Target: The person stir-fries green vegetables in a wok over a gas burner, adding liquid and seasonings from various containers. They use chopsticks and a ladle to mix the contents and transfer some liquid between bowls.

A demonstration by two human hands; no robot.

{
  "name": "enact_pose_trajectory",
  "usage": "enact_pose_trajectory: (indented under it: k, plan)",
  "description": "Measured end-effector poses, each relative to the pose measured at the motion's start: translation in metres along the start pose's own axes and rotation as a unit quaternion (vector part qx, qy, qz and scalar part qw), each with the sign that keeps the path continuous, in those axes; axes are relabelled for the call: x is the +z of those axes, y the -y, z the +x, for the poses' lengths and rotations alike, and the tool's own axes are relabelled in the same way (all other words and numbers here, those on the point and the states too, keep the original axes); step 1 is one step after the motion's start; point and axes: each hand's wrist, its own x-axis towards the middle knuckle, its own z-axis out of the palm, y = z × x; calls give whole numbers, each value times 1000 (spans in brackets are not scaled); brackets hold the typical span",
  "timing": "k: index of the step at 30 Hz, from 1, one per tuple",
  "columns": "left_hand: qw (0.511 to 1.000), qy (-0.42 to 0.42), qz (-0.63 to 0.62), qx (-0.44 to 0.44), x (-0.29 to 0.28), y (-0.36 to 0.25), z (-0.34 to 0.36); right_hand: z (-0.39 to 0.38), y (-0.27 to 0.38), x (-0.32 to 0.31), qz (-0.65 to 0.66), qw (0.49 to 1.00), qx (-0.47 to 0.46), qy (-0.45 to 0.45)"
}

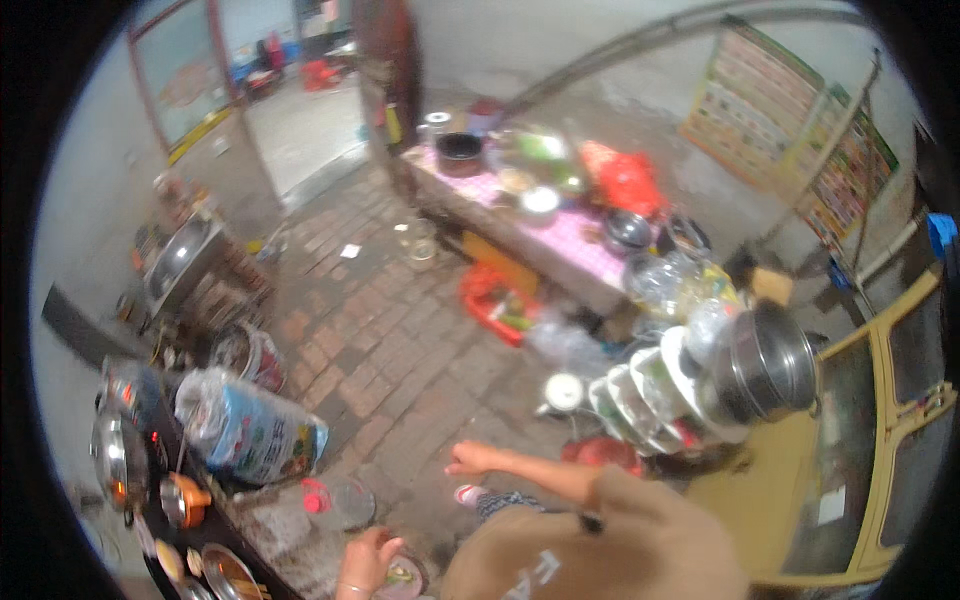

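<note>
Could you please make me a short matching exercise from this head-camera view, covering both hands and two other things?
Column one:
1. Left hand
2. Right hand
3. Plastic jug
4. Red plastic bag

Column two:
A. On the table with the pink cloth
B. Clear, with red at one end
C. Has a bracelet at its wrist
D. Nearest the shoe

Pairs: 1-C, 2-D, 3-B, 4-A.
</note>
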Motion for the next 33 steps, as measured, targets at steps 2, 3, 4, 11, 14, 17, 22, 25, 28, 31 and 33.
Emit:
enact_pose_trajectory:
  k: [2,3,4,11,14,17,22,25,28,31,33]
  plan:
    - [998,50,8,23,11,-2,49,-5,-20,-29,37,995,55,-78]
    - [997,69,19,18,17,3,67,-3,-28,-36,50,991,78,-97]
    - [996,87,29,11,24,9,83,-2,-38,-40,62,987,99,-113]
    - [980,160,113,-45,70,148,174,16,-59,-57,127,976,158,-74]
    - [963,231,87,-109,82,203,192,57,-60,-67,76,982,146,-91]
    - [989,107,37,-100,90,234,212,106,-55,-96,83,981,160,-70]
    - [898,376,-94,-207,28,250,310,167,-51,-172,54,981,164,-85]
    - [855,443,-88,-254,-21,218,349,182,-70,-218,90,967,204,-123]
    - [809,435,-193,-345,-15,245,378,207,-114,-271,32,956,217,-192]
    - [794,421,-174,-402,4,259,410,228,-184,-332,79,914,249,-309]
    - [801,423,-154,-394,20,276,425,258,-216,-394,73,898,262,-346]
